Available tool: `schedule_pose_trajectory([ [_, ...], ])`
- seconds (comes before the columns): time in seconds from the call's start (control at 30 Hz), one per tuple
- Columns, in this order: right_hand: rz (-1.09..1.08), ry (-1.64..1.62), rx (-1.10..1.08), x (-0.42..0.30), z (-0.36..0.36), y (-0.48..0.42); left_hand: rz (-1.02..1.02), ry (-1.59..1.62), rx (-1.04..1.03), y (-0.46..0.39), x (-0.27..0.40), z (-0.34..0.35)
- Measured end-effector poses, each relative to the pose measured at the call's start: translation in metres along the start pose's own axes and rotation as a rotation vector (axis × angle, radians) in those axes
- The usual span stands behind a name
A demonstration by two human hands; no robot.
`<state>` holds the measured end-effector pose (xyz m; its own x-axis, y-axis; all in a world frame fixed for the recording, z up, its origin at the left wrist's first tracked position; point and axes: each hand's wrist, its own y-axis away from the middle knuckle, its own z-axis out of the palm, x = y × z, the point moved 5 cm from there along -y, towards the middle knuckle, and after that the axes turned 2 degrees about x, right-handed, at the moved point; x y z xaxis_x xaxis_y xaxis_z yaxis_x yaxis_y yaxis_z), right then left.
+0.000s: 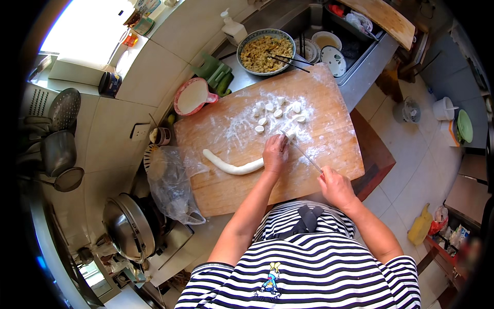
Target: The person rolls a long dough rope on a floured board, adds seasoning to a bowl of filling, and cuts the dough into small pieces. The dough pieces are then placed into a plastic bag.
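Observation:
My left hand [276,153] is curled around the right end of a long dough rope [231,168] on a floured wooden board [216,197]. The rope bends away to the left across the wood. In my right hand [336,186] is the handle of a knife [307,155]. Its blade, seen nearly edge-on, reaches up and left to the dough beside my left fingertips. A piece of dough [291,135] lies against the blade's far side. Several small cut dough pieces [278,113] are scattered in the flour beyond my hands.
A bowl of chopped filling [266,54] with black chopsticks [293,63] stands behind the board. Left of it is a red-rimmed bowl of flour [191,96]. A clear plastic bag [170,185] overlaps the board's left edge, near a lidded metal pot [129,228]. The sink [308,17] holds dishes.

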<state>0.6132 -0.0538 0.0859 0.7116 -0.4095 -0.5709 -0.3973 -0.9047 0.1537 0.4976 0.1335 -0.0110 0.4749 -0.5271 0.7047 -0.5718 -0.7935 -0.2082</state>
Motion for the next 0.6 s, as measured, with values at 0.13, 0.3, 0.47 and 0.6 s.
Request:
schedule_pose_trajectory([
  [0.13,0.037,0.045,-0.049,0.001,0.000,-0.002,-0.013,-0.011,0.008,-0.001,-0.001,0.001],
  [0.3,-0.023,0.090,-0.062,0.001,0.004,-0.008,0.007,-0.052,-0.003,-0.001,-0.003,0.004],
  [0.47,0.033,0.105,-0.117,0.023,0.031,-0.038,0.050,-0.174,0.078,-0.003,0.014,-0.004],
  [0.6,-0.026,0.029,-0.024,0.028,0.039,-0.044,0.057,-0.178,0.042,-0.002,0.006,-0.005],
])
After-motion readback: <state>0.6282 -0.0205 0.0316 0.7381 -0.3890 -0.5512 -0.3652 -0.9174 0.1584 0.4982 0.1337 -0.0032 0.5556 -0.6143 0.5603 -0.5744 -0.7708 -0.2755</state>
